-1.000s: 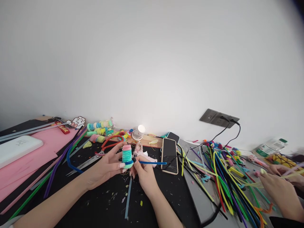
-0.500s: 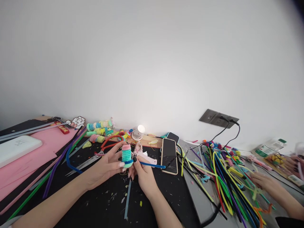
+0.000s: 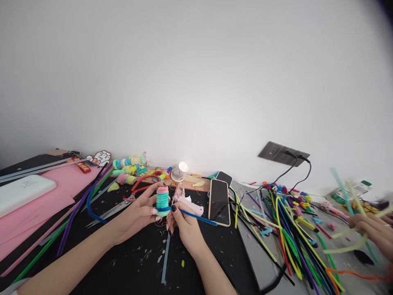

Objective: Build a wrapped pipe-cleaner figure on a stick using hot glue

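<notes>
Soft, fairly bright light spreads over the scene, strongest as a broad pale glow in the middle of the wall point(image 3: 187, 119), which falls off to duller grey toward the left and the upper edges. The inside of the cup point(image 3: 183, 166) shows nearly white, while the black tabletop point(image 3: 129, 270) stays dark. The hands point(image 3: 186, 231) look reasonably sharp; at the right, a co-worker's hand point(image 3: 376, 231) and the stems point(image 3: 356, 198) smear with motion blur. A dark, bluish wedge fills the top right corner.
</notes>
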Demonstrator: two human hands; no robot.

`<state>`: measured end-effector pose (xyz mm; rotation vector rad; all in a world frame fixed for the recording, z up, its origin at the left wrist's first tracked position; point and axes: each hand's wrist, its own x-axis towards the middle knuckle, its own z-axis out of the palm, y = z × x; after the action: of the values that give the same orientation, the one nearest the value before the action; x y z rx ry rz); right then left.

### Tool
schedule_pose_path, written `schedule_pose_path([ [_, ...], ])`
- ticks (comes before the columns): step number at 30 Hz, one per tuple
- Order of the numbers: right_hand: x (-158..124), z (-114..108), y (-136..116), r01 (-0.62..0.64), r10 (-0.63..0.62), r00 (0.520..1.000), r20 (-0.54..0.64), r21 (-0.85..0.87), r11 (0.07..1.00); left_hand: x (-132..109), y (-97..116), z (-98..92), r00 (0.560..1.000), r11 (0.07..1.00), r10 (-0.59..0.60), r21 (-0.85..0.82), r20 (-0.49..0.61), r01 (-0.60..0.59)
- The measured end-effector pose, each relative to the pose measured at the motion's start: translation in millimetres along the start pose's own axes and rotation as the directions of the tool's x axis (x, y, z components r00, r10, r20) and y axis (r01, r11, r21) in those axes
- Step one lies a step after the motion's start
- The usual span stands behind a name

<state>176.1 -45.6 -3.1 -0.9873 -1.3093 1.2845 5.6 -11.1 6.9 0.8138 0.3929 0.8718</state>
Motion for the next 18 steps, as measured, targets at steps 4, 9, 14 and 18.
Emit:
schedule_pose_path([
  [4, -0.3, 0.1, -0.3, -0.020, 0.020, 1.000, 0.007, -0.025, 0.999, 1.8, -4.2, -5.2, 1.000, 1.000, 0.014, -0.026, 0.028, -0.013],
  [9, -0.2, 0.2, 2.2, -0.010, 0.011, 1.000, 0.014, -0.033, 0.999, -0.1, -2.7, -3.0, 0.999, 1.000, 0.009, 0.005, 0.041, -0.009],
  [14, -0.8, -0.6, 4.9, 0.045, -0.044, 0.999, 0.016, -0.096, 0.994, -2.2, 3.3, 4.0, 0.998, 0.993, -0.044, 0.109, 0.034, 0.040],
  [18, -1.2, -1.6, 8.6, 0.065, -0.061, 0.997, 0.037, -0.118, 0.991, -2.6, 5.0, 6.5, 1.000, 0.988, -0.030, 0.151, -0.009, 0.031],
])
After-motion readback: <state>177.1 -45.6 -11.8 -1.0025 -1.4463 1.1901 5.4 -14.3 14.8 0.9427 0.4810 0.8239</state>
